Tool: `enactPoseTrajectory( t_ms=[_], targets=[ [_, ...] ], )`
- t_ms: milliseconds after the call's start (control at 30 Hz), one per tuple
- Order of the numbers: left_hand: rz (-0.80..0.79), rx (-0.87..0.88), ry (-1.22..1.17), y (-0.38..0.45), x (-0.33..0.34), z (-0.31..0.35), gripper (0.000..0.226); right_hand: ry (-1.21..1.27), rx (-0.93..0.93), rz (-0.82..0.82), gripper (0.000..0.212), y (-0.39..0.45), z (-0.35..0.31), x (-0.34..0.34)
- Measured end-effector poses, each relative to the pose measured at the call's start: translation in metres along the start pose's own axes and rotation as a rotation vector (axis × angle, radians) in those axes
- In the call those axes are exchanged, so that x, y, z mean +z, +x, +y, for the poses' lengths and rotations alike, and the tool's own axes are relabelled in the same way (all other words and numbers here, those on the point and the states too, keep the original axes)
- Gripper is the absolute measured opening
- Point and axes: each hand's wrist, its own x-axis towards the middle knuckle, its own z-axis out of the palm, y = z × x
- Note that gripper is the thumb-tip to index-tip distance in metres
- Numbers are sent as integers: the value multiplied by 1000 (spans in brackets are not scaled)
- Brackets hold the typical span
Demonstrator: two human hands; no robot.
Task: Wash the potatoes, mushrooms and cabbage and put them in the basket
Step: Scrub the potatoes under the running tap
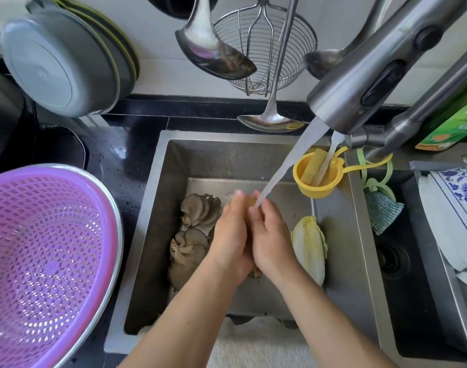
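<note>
1. Held a potato [249, 201] under the faucet stream [288, 166], cupped between left hand [231, 235] and right hand [270, 235], fingers curled round it, mostly hidden.
2. Lay in the sink [158, 208]: oyster mushrooms [193, 227] left of the hands, napa cabbage [310, 245] right.
3. Stood empty on the left surface: purple basket [41, 256].
4. Best done, probably, by turning the potato so water reached every side, gripping firmly against slipping.
</note>
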Motion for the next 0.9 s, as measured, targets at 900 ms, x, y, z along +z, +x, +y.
enactPoseTrajectory(
  t_ms=[900],
  targets=[
    [-47,374,623,5,-1,-2,19,422,462,247,30,7,-32,-4]
  ],
)
